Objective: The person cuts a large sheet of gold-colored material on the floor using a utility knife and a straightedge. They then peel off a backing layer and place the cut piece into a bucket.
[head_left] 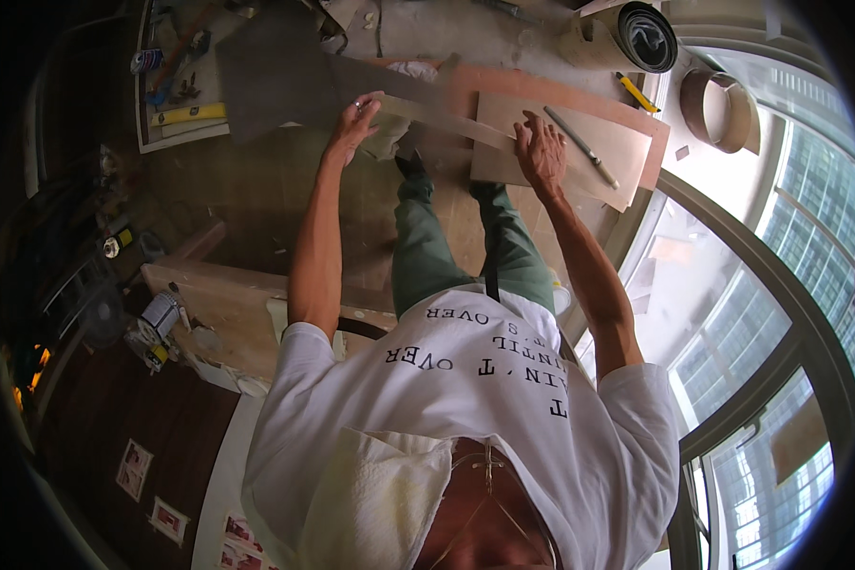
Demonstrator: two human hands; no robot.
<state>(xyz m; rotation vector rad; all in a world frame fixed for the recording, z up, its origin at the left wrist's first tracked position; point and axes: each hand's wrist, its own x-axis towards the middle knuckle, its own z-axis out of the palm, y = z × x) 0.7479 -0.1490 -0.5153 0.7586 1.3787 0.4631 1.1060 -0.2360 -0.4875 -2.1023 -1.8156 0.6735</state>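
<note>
My left hand has its fingers closed at the near edge of a dark grey sheet, which is smeared by motion. A pale narrow strip runs from beside those fingers to my right hand; whether it is part of the sheet I cannot tell. My right hand lies palm down with its fingers stretched out, by the strip's right end and over a tan board. Just right of that hand, a slim rod-like tool with a pale tip lies slantwise on the board.
Beneath the board is a reddish-brown sheet. A yellow utility knife, a rolled dark sheet and a curled tan band sit at the far right. A yellow tool lies far left. Windows line the right side.
</note>
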